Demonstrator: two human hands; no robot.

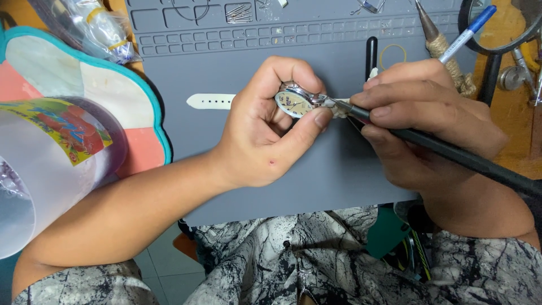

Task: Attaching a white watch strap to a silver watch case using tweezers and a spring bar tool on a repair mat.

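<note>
Your left hand pinches the watch; your right hand grips a black tool touching its lug; the mat's tray holds pins.

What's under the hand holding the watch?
Under the left hand holding the watch lies a grey work mat. A white strap pokes out to its side; the hand hides where that strap ends.
</note>
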